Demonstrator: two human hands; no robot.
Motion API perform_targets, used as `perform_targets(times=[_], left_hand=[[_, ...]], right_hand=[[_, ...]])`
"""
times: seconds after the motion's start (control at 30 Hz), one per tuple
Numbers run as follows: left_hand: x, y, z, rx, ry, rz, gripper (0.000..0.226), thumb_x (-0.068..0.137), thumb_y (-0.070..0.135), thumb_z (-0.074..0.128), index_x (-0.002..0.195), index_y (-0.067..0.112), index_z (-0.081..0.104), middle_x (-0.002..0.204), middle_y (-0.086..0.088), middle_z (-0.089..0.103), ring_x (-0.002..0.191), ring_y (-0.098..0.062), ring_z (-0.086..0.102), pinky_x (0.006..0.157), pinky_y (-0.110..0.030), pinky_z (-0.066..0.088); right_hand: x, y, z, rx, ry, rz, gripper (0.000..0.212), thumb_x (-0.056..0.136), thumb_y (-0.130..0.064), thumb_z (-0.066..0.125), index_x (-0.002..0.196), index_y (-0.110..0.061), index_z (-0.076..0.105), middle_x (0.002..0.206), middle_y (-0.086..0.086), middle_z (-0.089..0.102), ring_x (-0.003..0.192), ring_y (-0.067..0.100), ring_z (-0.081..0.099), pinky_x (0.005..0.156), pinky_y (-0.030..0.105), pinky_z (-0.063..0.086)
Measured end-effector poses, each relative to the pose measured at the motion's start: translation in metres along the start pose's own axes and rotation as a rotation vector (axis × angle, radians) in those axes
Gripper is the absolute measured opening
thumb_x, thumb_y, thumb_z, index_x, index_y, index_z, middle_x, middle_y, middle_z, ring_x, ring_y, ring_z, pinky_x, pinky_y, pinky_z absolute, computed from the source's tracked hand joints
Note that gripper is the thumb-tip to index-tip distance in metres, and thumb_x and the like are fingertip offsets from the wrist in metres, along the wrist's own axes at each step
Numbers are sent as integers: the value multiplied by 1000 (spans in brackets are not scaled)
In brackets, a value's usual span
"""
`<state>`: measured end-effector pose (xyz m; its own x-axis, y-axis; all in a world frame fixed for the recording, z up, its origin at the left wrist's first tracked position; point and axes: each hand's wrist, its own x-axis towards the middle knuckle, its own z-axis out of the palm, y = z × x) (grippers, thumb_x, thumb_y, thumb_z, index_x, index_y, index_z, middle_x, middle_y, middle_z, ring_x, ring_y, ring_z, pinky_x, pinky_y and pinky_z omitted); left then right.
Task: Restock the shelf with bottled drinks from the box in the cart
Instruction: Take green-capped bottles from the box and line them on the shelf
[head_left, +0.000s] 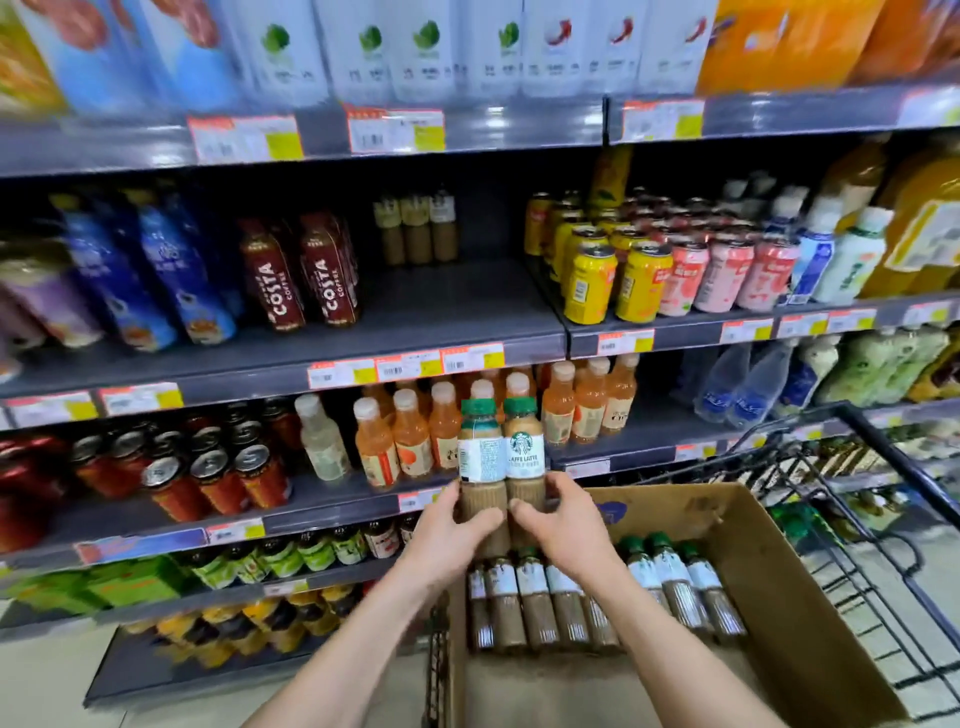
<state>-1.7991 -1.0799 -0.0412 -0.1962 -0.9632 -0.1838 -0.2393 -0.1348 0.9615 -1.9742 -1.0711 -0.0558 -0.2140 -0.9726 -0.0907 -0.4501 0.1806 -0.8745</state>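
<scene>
Nearest, the cardboard box (779, 566) sits in the cart (878, 452), with more coffee bottles (566, 603) in a row toward its far side. Just above that row, the left hand (451, 526) is curled round the base of one upright latte bottle (480, 449). The right hand (563, 525) grips a second latte bottle (525, 449), and the two bottles touch side by side. Both grips are low, so the tops could sway; keeping the pair pressed together should steady the lift. Farther off, the bare stretch of shelf (457, 306) between the Costa bottles (327, 280) and the yellow cans (589, 283) looks the likely spot. Slide them back toward the three similar bottles (415, 228) at its rear, labels forward.
</scene>
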Motion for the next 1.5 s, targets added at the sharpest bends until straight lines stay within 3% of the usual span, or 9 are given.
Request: perform_targets(times=[0.2,0.33,0.53,0.63,0.83,0.97,1.2,1.3,1.5], left_hand=[[12,31,-47,65,62,88,55,75,33,84,122,37,54,116,14,68,99,4,65,85,-23,55],[36,62,-63,167,165,191,67,70,34,87,127,31,50,121,9,65,109,-6,62,96,-34,51],[102,117,-84,303,359,283,62,68,42,86,114,35,44,103,21,59,103,-8,60,85,-31,49],[135,133,-94,371,449,287,64,68,43,85,112,30,40,107,11,61,105,-18,60,85,-37,50],[193,135,-107,431,550,209,71,67,45,87,112,20,38,114,-4,66,106,-30,62,77,-35,48],[225,130,-110,462,554,241,81,66,43,89,123,13,39,119,-10,66,110,-32,63,84,-37,52],[248,117,-112,480,524,281,79,62,53,88,112,21,36,118,-8,66,107,-30,63,75,-30,47],[250,114,-114,526,486,238,83,61,55,86,118,19,38,121,-8,64,111,-30,62,83,-36,52],[257,111,-117,573,454,212,65,68,44,82,114,22,42,114,-4,66,105,-27,63,78,-30,47]], right_hand=[[17,-49,13,7,47,-87,49,81,-41,75,124,-25,61,108,-11,70,93,3,65,71,19,50],[45,-80,8,5,95,-158,47,80,-40,76,123,-25,60,104,-13,70,90,1,65,73,24,53],[126,-135,-3,-25,122,-291,51,79,-42,77,124,-24,61,107,-11,69,95,5,64,77,23,53],[165,-156,-6,-32,123,-347,56,79,-42,77,128,-23,58,107,-13,64,96,5,61,72,14,45],[225,-163,0,-61,116,-340,46,77,-35,77,118,-25,60,98,-13,65,93,10,65,73,23,45],[255,-154,3,-92,108,-346,45,76,-34,78,116,-24,60,96,-12,65,91,12,64,71,24,44],[284,-146,5,-136,87,-349,47,72,-41,77,113,-28,57,97,-11,67,96,17,66,72,27,46],[287,-141,4,-175,59,-316,65,68,-49,83,121,-23,54,112,-3,69,104,20,65,78,30,48],[296,-145,10,-240,41,-285,70,65,-51,87,117,-21,52,117,2,68,109,24,63,79,29,43]])
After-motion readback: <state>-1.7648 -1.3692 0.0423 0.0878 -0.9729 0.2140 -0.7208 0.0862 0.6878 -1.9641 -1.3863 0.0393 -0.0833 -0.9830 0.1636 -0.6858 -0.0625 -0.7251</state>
